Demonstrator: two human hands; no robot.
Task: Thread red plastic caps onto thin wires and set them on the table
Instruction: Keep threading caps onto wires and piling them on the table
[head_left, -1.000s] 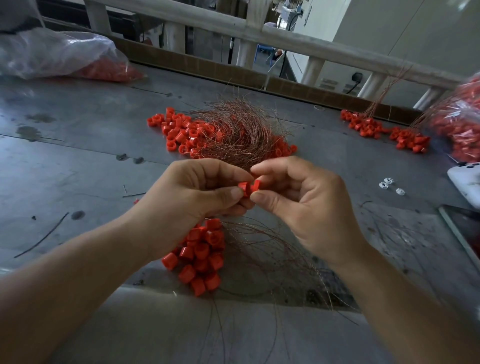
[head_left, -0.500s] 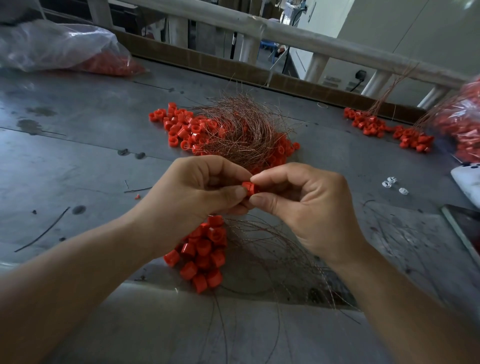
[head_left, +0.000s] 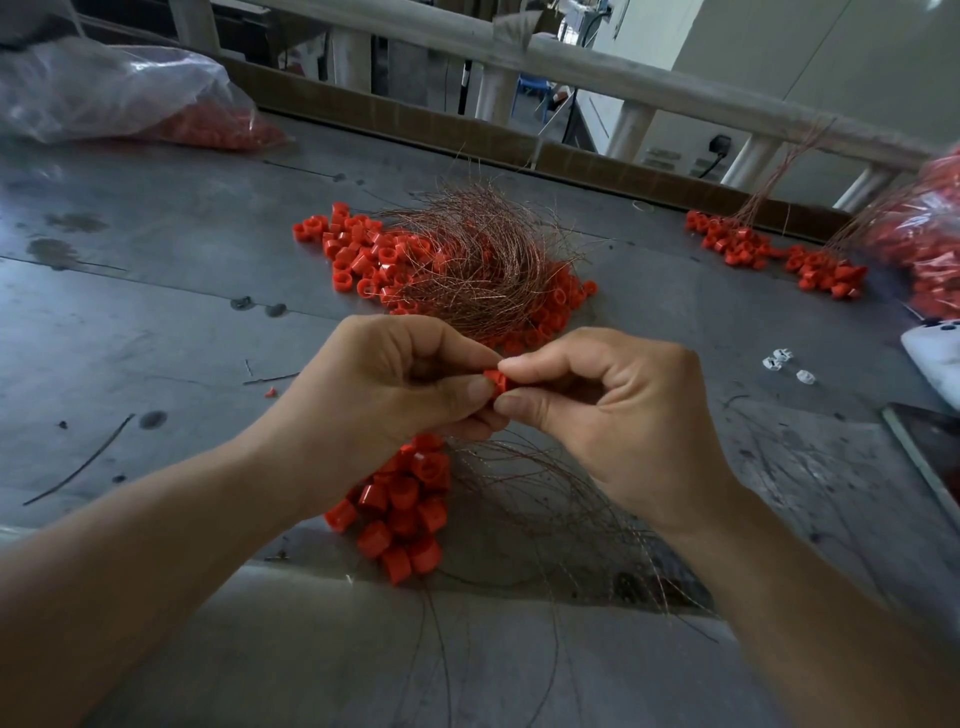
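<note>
Both hands meet in mid-air above the grey metal counter (head_left: 156, 338), fingertips together. The right hand (head_left: 613, 415) pinches a red cap (head_left: 496, 382) between thumb and forefinger, its other fingers curled under. The left hand (head_left: 395, 395) is curled too, and its thumb and forefinger tips close on the cap's other side. Whether a wire already passes through the cap is too fine to tell.

Just below the left hand is a bunch of capped wires (head_left: 405, 509), red caps clustered together. Their thin copper strands (head_left: 545, 509) fan out under the right hand toward the person.

Beyond both hands lies a heap of loose red caps (head_left: 358, 254) with a tangle of copper wire (head_left: 483, 260) on top of it. Farther off, past the right hand, sit two smaller clusters of capped wires (head_left: 769, 254) beside a bag of red parts (head_left: 930, 234). A few small white pieces (head_left: 784, 364) lie near the right hand's outer side. Far beyond the left hand rests a clear plastic bag (head_left: 130, 98) with red caps inside.
</note>
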